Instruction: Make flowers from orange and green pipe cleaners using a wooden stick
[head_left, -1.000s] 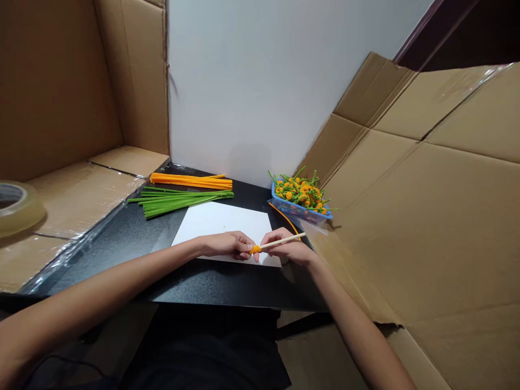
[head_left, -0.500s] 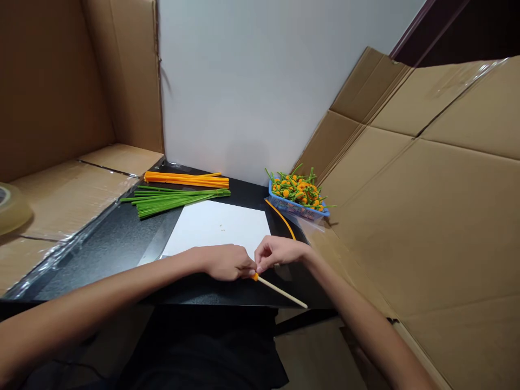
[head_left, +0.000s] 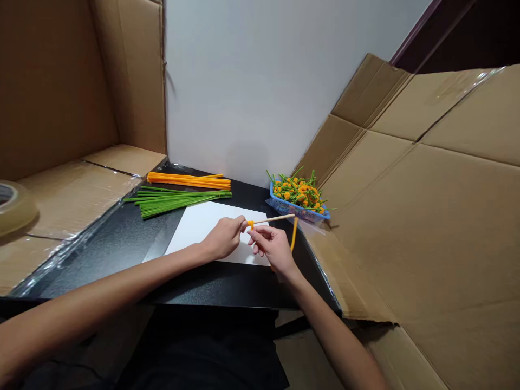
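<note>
My left hand point(head_left: 225, 236) is closed on one end of a thin wooden stick point(head_left: 277, 218), which points right over the white sheet point(head_left: 199, 219). Orange pipe cleaner is wound round the stick beside my left fingertips. My right hand point(head_left: 273, 246) pinches the orange pipe cleaner point(head_left: 293, 235) just below the stick, close to the winding. Its free length shows curving to the right of my right hand; part of it is hidden behind that hand.
Orange pipe cleaners point(head_left: 189, 181) lie at the back left, with green ones point(head_left: 174, 202) in front. A blue basket point(head_left: 298, 208) of orange and green pieces stands back right. Clear tape point(head_left: 18, 208) sits far left. Cardboard walls point(head_left: 430, 216) flank the black table point(head_left: 195, 284).
Both hands have moved up from the table's front edge. The stick has swung from pointing down and right to pointing right, slightly upward. The free orange length has moved with my right hand.
</note>
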Action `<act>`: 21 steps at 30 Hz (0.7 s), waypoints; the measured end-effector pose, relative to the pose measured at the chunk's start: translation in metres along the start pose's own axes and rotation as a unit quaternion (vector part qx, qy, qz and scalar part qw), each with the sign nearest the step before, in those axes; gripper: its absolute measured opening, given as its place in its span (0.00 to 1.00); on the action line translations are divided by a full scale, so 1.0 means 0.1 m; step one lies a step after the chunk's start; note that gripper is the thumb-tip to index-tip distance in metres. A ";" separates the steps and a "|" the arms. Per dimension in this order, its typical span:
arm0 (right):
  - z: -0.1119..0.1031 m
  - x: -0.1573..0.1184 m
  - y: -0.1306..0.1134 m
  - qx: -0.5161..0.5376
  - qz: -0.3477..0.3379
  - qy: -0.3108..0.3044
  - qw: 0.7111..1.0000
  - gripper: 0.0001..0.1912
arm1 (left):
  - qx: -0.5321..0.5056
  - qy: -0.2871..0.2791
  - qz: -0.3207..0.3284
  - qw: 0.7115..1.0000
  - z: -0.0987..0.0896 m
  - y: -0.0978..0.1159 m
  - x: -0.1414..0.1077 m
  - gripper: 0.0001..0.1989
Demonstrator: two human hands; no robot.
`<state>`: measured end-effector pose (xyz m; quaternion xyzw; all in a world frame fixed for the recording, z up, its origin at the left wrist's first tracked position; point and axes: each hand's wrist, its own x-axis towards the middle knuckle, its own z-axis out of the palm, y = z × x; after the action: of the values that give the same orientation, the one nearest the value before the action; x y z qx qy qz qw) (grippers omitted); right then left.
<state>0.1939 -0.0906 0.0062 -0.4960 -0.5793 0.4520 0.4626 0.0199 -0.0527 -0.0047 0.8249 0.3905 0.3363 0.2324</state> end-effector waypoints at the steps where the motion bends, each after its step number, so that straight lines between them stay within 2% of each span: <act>1: -0.03 0.03 0.07 0.042 0.009 -0.018 0.999 0.21 | -0.072 -0.015 0.006 0.997 -0.02 0.00 0.02 0.17; 3: -0.16 0.08 0.12 0.085 0.045 -0.095 0.991 0.22 | -0.200 -0.096 0.012 0.975 -0.08 0.00 0.05 0.21; 5: -0.33 0.13 0.08 0.063 0.070 -0.192 0.977 0.22 | -0.284 -0.229 0.012 0.931 -0.16 0.01 0.08 0.23; 7: -0.47 0.17 -0.06 -0.006 0.076 -0.282 0.956 0.21 | -0.300 -0.341 0.021 0.891 -0.23 0.02 0.09 0.23; 8: -0.52 0.19 -0.14 -0.046 0.087 -0.327 0.940 0.21 | -0.286 -0.373 0.032 0.882 -0.26 0.02 0.09 0.22; 10: -0.55 0.23 -0.31 -0.106 0.112 -0.393 0.906 0.20 | -0.225 -0.399 0.076 0.886 -0.31 0.04 0.09 0.21; 13: -0.49 0.30 -0.52 -0.239 0.111 -0.437 0.860 0.18 | -0.083 -0.376 0.124 0.915 -0.30 0.06 0.07 0.15; 14: -0.45 0.31 -0.56 -0.297 0.093 -0.419 0.853 0.17 | -0.028 -0.355 0.121 0.927 -0.28 0.06 0.06 0.13; 16: -0.36 0.31 -0.62 -0.406 0.037 -0.327 0.853 0.13 | 0.083 -0.286 0.089 0.951 -0.23 0.04 0.05 0.09; 18: -0.26 0.27 -0.61 -0.449 -0.015 -0.199 0.871 0.12 | 0.165 -0.191 0.046 0.967 -0.17 0.01 0.05 0.10; 20: -0.17 0.23 -0.53 -0.394 -0.038 -0.109 0.912 0.13 | 0.179 -0.096 0.008 0.979 -0.13 -0.01 0.06 0.11; 21: -0.13 0.20 -0.47 -0.335 -0.036 -0.088 0.937 0.14 | 0.157 -0.052 -0.009 0.986 -0.12 -0.01 0.07 0.10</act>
<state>0.1980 -0.0742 0.0566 -0.5593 -0.7531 0.2566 0.2327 0.0139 -0.0449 0.0049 0.8638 0.4334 0.2256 0.1233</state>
